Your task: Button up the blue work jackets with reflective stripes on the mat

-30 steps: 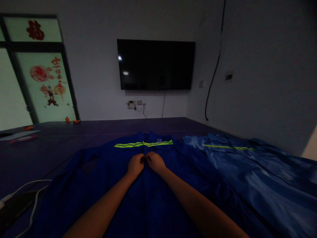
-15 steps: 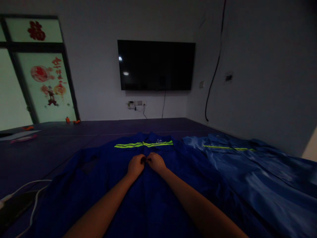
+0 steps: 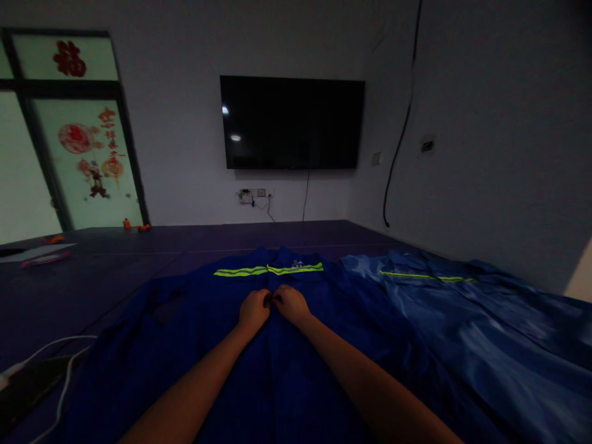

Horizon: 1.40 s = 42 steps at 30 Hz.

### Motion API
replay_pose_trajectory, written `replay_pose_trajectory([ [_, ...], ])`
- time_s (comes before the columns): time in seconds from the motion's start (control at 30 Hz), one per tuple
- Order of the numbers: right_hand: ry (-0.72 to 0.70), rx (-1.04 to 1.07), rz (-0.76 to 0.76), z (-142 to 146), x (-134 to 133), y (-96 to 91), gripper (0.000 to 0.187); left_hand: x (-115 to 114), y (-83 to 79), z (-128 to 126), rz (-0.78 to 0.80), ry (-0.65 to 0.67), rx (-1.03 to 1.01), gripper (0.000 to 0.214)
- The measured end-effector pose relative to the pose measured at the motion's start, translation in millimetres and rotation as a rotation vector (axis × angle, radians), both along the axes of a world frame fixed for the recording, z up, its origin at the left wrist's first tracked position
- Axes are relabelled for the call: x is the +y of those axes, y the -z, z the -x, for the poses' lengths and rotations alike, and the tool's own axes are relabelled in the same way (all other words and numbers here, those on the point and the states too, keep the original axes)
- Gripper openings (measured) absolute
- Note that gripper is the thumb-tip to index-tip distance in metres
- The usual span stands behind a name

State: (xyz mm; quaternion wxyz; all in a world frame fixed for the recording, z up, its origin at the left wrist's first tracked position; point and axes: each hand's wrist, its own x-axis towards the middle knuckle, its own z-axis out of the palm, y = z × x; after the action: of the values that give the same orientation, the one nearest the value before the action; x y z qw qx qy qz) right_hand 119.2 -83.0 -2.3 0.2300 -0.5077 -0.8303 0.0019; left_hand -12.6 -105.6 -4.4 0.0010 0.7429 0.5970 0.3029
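A dark blue work jacket [image 3: 305, 357] lies spread out in front of me, with a yellow-green reflective stripe [image 3: 296, 269] across its chest and a small white print above the stripe on the right. Just below the stripe, at the front seam, my left hand [image 3: 255, 308] pinches the jacket's edge. My right hand [image 3: 290, 302] meets it from the other side, its fingers also closed on the front edge. The fingertips nearly touch, and whatever small part lies between them is too dark to make out.
To the right lies a second, lighter blue jacket [image 3: 490, 333] with a thin yellow stripe. White cables [image 3: 67, 376] run over a dark object at lower left. Orange items [image 3: 143, 227] and a pink item [image 3: 45, 259] lie farther off. A television [image 3: 292, 123] hangs on the wall.
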Motion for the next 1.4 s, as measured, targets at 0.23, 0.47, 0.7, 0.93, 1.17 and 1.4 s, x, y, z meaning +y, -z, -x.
replay_pose_trajectory([
  [0.23,0.027,-0.011,-0.019,2,-2,-0.3,0.023,1,-0.4,0,-0.022,0.031,0.014,0.021],
  [0.47,0.032,-0.014,-0.007,3,0,0.9,0.021,-1,-1.9,0,-0.015,0.048,0.012,0.021],
  [0.7,0.01,-0.008,-0.01,1,-1,1.1,0.022,3,0.3,1,-0.016,0.067,0.007,0.021],
  [0.93,-0.02,-0.048,-0.027,3,-16,1.9,0.026,-2,9.0,2,-0.047,0.141,0.065,0.026],
  [1.17,-0.184,-0.122,-0.058,-11,-52,17.3,0.039,-37,27.0,7,-0.072,0.149,0.13,0.043],
  [1.4,-0.156,-0.057,0.003,-25,-78,29.5,0.044,-77,30.0,12,-0.012,0.125,0.162,0.04],
])
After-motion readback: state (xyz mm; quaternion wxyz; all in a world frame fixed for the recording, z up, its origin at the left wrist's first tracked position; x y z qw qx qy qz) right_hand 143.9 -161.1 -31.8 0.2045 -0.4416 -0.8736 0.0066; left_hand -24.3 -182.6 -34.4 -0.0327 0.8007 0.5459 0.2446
